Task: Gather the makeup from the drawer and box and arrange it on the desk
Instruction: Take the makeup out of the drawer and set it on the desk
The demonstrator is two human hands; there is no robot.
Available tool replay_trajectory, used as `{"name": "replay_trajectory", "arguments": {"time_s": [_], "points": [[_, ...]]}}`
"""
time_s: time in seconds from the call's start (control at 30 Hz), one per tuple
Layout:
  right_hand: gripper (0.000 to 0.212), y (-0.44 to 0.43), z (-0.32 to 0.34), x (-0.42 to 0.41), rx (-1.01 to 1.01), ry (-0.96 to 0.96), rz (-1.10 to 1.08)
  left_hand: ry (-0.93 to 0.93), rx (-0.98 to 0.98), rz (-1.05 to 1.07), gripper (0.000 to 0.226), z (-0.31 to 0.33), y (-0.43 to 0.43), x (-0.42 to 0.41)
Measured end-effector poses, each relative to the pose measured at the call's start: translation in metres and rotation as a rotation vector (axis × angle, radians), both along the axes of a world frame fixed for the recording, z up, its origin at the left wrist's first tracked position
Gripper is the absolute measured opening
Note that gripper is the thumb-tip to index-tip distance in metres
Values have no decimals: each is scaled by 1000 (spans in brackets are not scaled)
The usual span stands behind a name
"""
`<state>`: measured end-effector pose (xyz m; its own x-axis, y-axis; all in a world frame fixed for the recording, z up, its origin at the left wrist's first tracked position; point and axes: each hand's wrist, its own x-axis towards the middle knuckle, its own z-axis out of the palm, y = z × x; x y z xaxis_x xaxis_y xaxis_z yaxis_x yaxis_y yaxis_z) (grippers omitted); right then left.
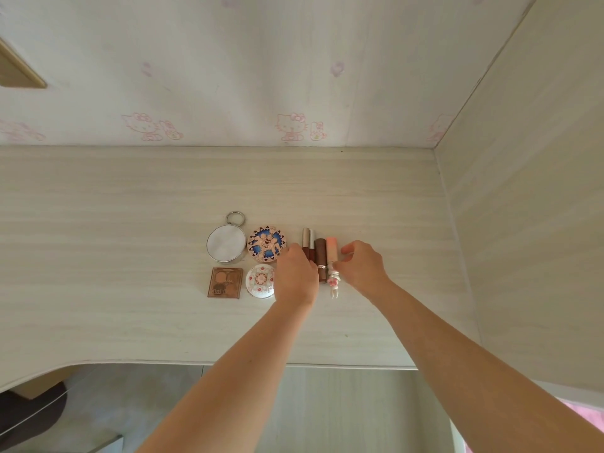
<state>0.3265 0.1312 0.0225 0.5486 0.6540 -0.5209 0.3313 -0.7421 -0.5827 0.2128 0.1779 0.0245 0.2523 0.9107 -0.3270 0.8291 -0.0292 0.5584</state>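
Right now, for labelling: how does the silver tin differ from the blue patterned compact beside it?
The silver tin has a plain pale lid; the blue patterned compact has a busy blue-and-brown design. The tin carries a metal ring; the compact has none. Both are round, lying flat on the desk.

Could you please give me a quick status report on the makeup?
Left hand and right hand flank the lip tube row, grips unclear. Four compacts grouped left of it on the desk. Nothing in the way.
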Motion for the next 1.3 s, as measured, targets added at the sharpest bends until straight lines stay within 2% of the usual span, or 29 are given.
{"name": "replay_trajectory", "arguments": {"time_s": [0.3,0.47,0.73,1.07,1.3], "points": [[24,-10,3,-5,54,12,36,38,62,-77,23,8,-13,-7],[25,-21,8,-11,72,-6,52,23,136,-168,26,13,-21,-13],[34,-73,26,-35,94,-288,309,119,342,-395,34,22,-54,-44],[39,-175,23,-82,167,-379,456,90,498,-512,39,15,-145,-111],[37,-260,8,-121,158,-339,509,151,411,-480,40,-7,-234,-162]]}}
